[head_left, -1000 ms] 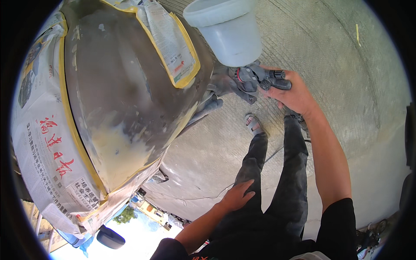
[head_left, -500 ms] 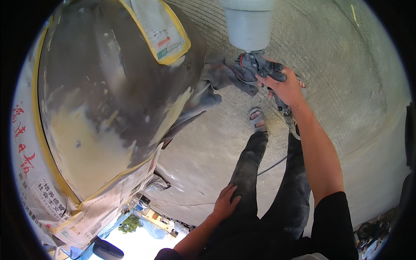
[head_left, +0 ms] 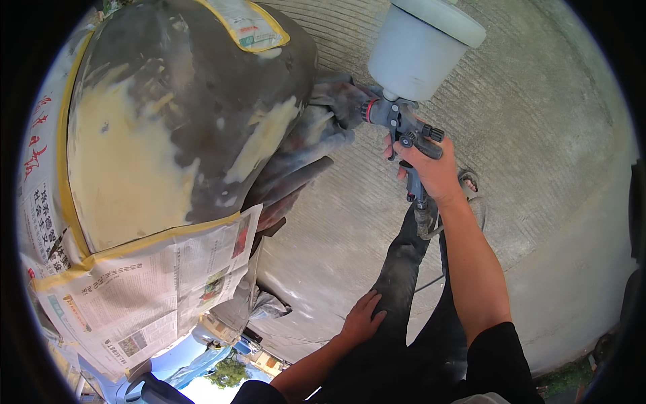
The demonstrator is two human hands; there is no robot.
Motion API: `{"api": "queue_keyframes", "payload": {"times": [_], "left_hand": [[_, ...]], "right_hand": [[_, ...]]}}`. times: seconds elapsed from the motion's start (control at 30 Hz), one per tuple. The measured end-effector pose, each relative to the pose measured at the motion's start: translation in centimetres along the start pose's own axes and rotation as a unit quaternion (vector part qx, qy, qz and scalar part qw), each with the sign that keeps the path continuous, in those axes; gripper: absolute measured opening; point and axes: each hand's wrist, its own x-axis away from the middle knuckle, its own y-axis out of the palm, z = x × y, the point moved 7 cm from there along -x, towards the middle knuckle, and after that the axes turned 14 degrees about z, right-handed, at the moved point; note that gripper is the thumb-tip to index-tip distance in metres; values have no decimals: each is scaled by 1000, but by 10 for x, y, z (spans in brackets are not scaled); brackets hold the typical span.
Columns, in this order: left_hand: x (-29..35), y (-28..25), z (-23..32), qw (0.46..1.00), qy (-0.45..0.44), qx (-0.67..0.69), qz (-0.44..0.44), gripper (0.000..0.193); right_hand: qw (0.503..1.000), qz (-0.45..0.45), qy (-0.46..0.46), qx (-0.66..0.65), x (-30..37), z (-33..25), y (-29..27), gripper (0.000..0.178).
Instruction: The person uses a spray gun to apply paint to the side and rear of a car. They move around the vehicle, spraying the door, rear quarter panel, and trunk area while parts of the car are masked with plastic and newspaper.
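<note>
My right hand (head_left: 431, 165) is closed round the handle of a dark spray gun (head_left: 397, 121). A large whitish paint cup (head_left: 417, 57) with a lid sits on top of the gun, tilted to the right. The gun's red-ringed nozzle faces left, toward a curved car body panel (head_left: 222, 94). That panel is dull grey-brown with pale yellow filler patches (head_left: 128, 168). A hose fitting (head_left: 424, 219) shows below the grip. My left hand (head_left: 363, 318) rests on my thigh with its fingers stretched out, holding nothing.
Newspaper sheets (head_left: 148, 296) and yellow tape (head_left: 168, 233) mask the panel's edges; another masked patch (head_left: 252, 27) lies at its top. Dark crumpled cloth (head_left: 296, 155) hangs beside the panel. Ridged concrete floor (head_left: 538, 135) spreads to the right. A thin hose (head_left: 431, 283) runs behind my legs.
The spray gun has come lower and its cup now leans to the right. My view has shifted, showing more of the newspaper along the panel's lower edge. My left hand stays on the thigh.
</note>
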Motion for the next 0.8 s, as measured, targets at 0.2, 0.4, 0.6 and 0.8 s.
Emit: {"api": "queue_keyframes", "payload": {"times": [0.2, 0.4, 0.6, 0.8], "left_hand": [[31, 8, -10, 996, 8, -51, 67, 54], [30, 7, -63, 994, -23, -107, 15, 50], [35, -6, -94, 997, -8, -66, 38, 47], [39, -7, -105, 998, -18, -54, 34, 47]], "right_hand": [[997, 43, 42, -52, -20, 80, -1, 25], [990, -41, 64, -118, 66, 89, 14, 40], [996, 73, -3, -44, 56, 91, 3, 30], [999, 54, 5, -7, 93, 54, 11, 46]]}}
